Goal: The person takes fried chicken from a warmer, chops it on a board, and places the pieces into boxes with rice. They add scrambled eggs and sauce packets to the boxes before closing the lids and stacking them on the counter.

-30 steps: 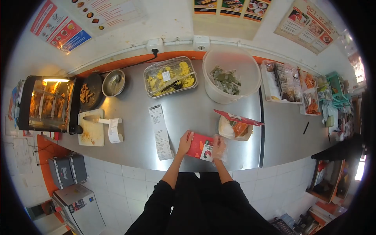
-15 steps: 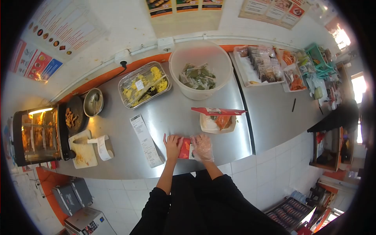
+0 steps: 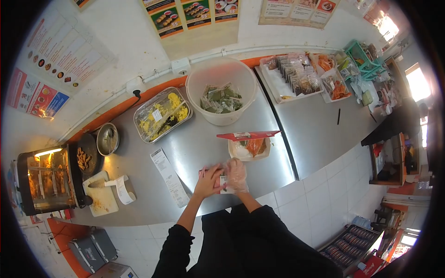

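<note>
On the steel counter near its front edge lies a small red and white packet (image 3: 223, 181), partly covered by both hands. My left hand (image 3: 209, 181), bare, rests on its left side with the fingers together over it. My right hand (image 3: 237, 175), in a clear plastic glove, is closed at the packet's right side; its fingertips are hard to make out. Just beyond them stands an open food box (image 3: 249, 152) with rice and orange food inside and its red lid (image 3: 248, 135) raised. A long paper receipt (image 3: 169, 178) lies to the left.
Behind are a tray of yellow food (image 3: 163, 115) and a white tub of green packets (image 3: 221, 116). To the left are a cutting board (image 3: 103, 204), a metal bowl (image 3: 108, 139) and a lit glass oven (image 3: 48, 178). Trays of packets (image 3: 296, 76) stand back right.
My left hand has shifted over the packet, and my right hand's fingers have drawn together from a flatter pose. The camera view has turned and shifted slightly.
</note>
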Action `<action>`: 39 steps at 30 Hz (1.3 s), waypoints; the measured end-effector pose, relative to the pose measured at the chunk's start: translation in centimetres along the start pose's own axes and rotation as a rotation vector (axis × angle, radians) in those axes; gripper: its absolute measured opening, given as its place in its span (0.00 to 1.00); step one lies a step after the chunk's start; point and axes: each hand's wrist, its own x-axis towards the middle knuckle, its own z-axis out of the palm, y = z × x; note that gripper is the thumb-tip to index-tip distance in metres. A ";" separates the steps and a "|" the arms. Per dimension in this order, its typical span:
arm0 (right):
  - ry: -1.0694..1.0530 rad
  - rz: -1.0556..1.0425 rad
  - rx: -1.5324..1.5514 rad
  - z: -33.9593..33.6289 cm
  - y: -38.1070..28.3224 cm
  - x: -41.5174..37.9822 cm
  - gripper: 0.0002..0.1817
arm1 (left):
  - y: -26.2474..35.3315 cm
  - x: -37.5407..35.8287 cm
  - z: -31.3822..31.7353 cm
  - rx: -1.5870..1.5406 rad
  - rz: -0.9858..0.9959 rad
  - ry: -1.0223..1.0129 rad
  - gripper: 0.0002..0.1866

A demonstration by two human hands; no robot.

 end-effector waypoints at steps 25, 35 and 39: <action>-0.588 0.561 -0.230 -13.6 5.8 -6.2 0.25 | 4.4 6.2 5.0 -0.101 -0.256 0.165 0.36; -0.093 0.683 -0.137 -6.8 7.2 -8.5 0.25 | 7.7 3.7 3.8 -0.174 -0.659 -0.163 0.25; -0.069 0.648 -0.116 -5.7 8.8 -8.9 0.25 | 6.9 3.9 3.4 -0.224 -0.637 -0.204 0.25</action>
